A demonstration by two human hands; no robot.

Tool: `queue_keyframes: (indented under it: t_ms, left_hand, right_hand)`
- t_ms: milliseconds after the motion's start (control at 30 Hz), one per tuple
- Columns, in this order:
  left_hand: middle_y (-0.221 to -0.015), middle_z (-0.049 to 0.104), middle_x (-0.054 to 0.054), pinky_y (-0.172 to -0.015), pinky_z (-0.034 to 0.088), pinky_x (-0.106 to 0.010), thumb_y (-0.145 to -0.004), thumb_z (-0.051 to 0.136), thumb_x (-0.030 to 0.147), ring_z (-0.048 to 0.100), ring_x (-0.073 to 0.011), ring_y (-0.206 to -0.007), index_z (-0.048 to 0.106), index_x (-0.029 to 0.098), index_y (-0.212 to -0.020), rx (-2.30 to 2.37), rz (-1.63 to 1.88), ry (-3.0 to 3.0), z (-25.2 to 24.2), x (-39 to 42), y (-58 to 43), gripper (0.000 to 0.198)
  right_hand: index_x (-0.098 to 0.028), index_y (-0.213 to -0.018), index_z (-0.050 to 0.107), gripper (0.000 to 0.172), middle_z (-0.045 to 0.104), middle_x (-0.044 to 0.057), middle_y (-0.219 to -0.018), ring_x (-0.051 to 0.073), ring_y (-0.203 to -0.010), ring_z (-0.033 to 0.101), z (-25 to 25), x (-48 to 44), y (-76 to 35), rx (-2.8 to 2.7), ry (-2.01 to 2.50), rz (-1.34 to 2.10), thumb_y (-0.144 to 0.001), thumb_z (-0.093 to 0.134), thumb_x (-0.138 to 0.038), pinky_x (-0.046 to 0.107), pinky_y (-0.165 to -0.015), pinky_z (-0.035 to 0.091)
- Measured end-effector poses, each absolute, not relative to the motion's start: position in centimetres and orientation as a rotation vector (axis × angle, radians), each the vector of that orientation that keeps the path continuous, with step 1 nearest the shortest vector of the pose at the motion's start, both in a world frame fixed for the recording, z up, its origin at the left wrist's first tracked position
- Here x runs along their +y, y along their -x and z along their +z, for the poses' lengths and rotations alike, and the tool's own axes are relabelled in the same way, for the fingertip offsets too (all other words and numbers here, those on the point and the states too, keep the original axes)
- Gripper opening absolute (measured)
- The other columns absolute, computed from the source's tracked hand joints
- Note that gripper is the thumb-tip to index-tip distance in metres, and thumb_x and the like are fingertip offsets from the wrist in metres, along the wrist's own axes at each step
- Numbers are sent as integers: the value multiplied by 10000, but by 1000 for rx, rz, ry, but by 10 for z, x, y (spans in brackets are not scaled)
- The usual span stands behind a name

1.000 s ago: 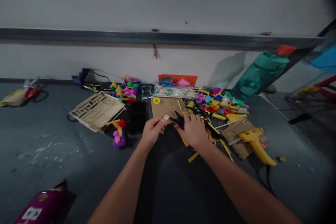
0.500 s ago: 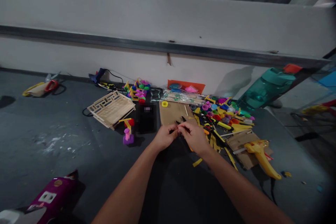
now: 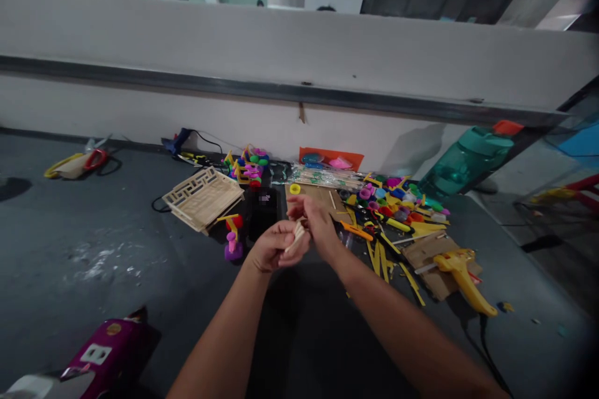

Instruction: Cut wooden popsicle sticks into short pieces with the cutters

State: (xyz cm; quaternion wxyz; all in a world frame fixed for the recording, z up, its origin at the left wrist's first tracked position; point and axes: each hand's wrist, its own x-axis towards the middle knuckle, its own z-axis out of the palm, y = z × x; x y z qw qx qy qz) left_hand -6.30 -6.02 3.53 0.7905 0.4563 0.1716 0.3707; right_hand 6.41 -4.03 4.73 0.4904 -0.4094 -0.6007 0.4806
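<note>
My left hand (image 3: 274, 247) is closed around a small bundle of pale wooden sticks (image 3: 297, 236), raised above the dark floor mat. My right hand (image 3: 316, 221) is just above it, fingers pinched on the top ends of the same sticks. Both hands hover in front of a brown cardboard sheet (image 3: 318, 196). An orange-handled cutter (image 3: 356, 231) lies on the floor to the right of my right hand.
A wooden lattice frame (image 3: 203, 197) lies at the left, a dark phone (image 3: 264, 209) beside it. Colourful bottle caps (image 3: 397, 196) and yellow strips (image 3: 388, 259) are scattered at the right, with a yellow glue gun (image 3: 463, 271). A teal bottle (image 3: 463, 159) leans on the wall. A magenta packet (image 3: 100, 358) lies near left.
My right hand has let go of the black tool it held a second ago and now pinches the sticks. Both hands have lifted off the floor; the view tilted up.
</note>
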Motion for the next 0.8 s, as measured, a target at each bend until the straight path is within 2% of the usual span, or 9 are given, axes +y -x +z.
queue_keyframes:
  t_ms: [67, 167, 233, 300, 367, 467, 600, 800]
  left_hand:
    - [-357, 345, 10, -276, 177, -203, -540, 649, 563, 274, -53, -295, 466, 160, -423, 296, 659, -1060, 41, -65, 63, 458]
    - [-403, 456, -21, -306, 276, -202, -542, 647, 593, 371, -66, -318, 564, 125, -496, 80, 245, -1236, 57, -68, 51, 477]
    - [-511, 542, -45, -335, 335, -202, -565, 658, 580, 448, -86, -378, 622, 121, -593, -76, -93, -1315, 75, -68, 38, 462]
    - [-564, 551, -44, -396, 402, -214, -588, 653, 576, 506, -116, -455, 648, 131, -657, -247, -348, -1339, 91, -67, 29, 450]
    - [-562, 526, -28, -419, 408, -216, -625, 640, 554, 500, -114, -470, 645, 141, -674, -291, -365, -1351, 100, -68, 26, 417]
    - [-592, 531, -25, -383, 350, -202, -674, 620, 513, 454, -84, -443, 631, 135, -670, -162, -183, -1392, 98, -69, 34, 378]
    - [-517, 477, -4, -362, 288, -203, -705, 607, 483, 385, -64, -394, 633, 130, -653, -40, -25, -1367, 84, -70, 48, 358]
    - [-506, 458, 12, -370, 278, -204, -690, 628, 476, 368, -56, -390, 625, 127, -654, 2, -5, -1322, 82, -72, 50, 351]
  right_hand:
    - [-181, -1042, 521, 578, 577, 40, -801, 127, -655, 565, 39, -28, -52, -1410, 1069, 1165, -854, 131, -564, 235, -544, 446]
    - [-132, -995, 542, 478, 588, 91, -868, 188, -783, 565, 22, -12, -27, -1646, 1457, 824, -793, 401, -542, 312, -684, 452]
    - [-69, -978, 556, 542, 575, 173, -945, 273, -911, 534, 13, -9, -4, -1857, 1649, 530, -719, 519, -544, 396, -781, 417]
    - [-11, -987, 552, 681, 546, 237, -980, 326, -937, 509, 7, -10, 20, -1911, 1779, 322, -654, 557, -605, 443, -792, 394]
    - [9, -1020, 537, 787, 526, 262, -996, 348, -939, 493, 5, -9, 40, -1869, 1910, 235, -601, 571, -656, 468, -780, 384]
    - [20, -1062, 507, 860, 502, 287, -1023, 361, -960, 473, 2, -3, 54, -1796, 2049, 189, -569, 580, -681, 491, -778, 363]
    - [11, -1061, 493, 880, 486, 298, -1048, 371, -980, 466, -2, 7, 56, -1739, 2135, 242, -519, 626, -668, 505, -790, 344]
    - [-7, -1074, 466, 892, 496, 278, -1052, 368, -973, 491, 1, 8, 57, -1624, 2175, 323, -419, 736, -548, 483, -783, 370]
